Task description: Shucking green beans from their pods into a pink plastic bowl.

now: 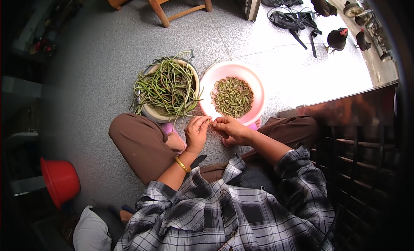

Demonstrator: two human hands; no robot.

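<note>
My left hand (pixel 196 131), with a gold bangle at the wrist, and my right hand (pixel 233 129) meet at the fingertips just in front of a pink basin. Pinched between them is a small bit of long bean (pixel 209 121), mostly hidden by the fingers. The pink basin (pixel 207 78) holds many short green-brown bean pieces (pixel 233 97). To its left, touching or nearly so, a round dark-rimmed basket (pixel 198 76) with a pale inside is heaped with whole long beans (pixel 168 86). Several bean ends hang over its edge towards my knee.
A wooden stool (pixel 181 8) stands ahead. Black straps and bags (pixel 288 21) lie by the doorway, with dark chickens (pixel 337 39) near them. A red bucket (pixel 61 183) is at left, and another person's foot (pixel 126 215) shows behind it. A dark slatted piece (pixel 352 147) borders my right.
</note>
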